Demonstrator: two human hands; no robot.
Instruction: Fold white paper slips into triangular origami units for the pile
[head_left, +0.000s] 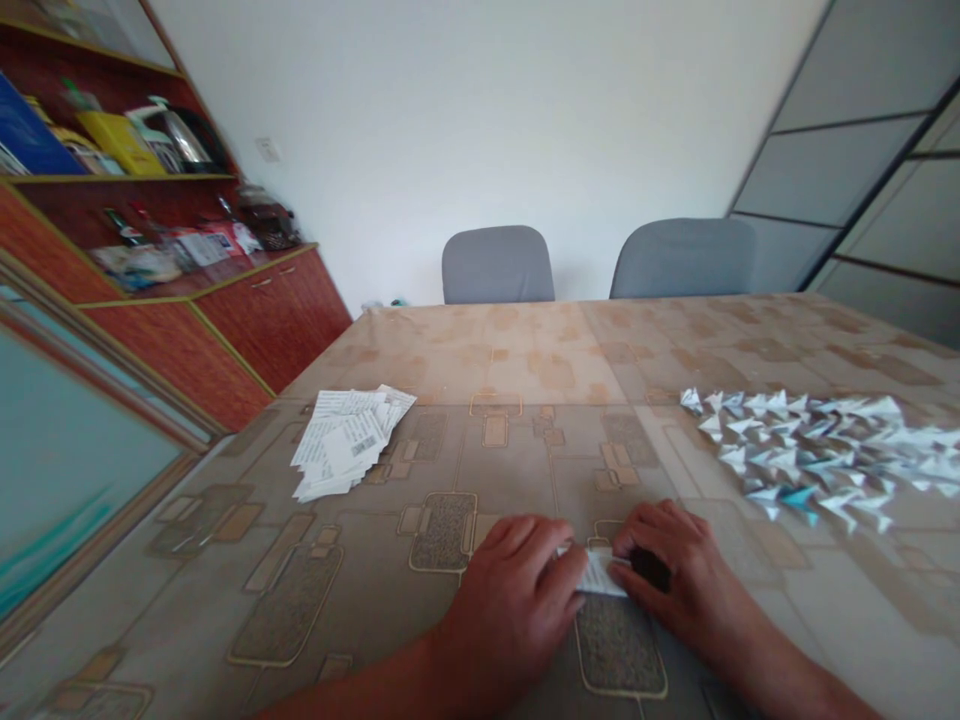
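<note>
While fingers of the left hand (517, 590) and right hand (679, 570) are pinching opposite ends of a paper slip (602, 575) over the desk (525, 360), clean handling is probably depending on even pressure and aligned edges.

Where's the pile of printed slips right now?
In the head view, the pile of printed slips lies on the table, beyond and left of the left hand.

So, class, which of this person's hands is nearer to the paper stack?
Left. The left hand is to the right of the stack and nearer the camera; the right hand lies farther right, beyond the left hand.
</note>
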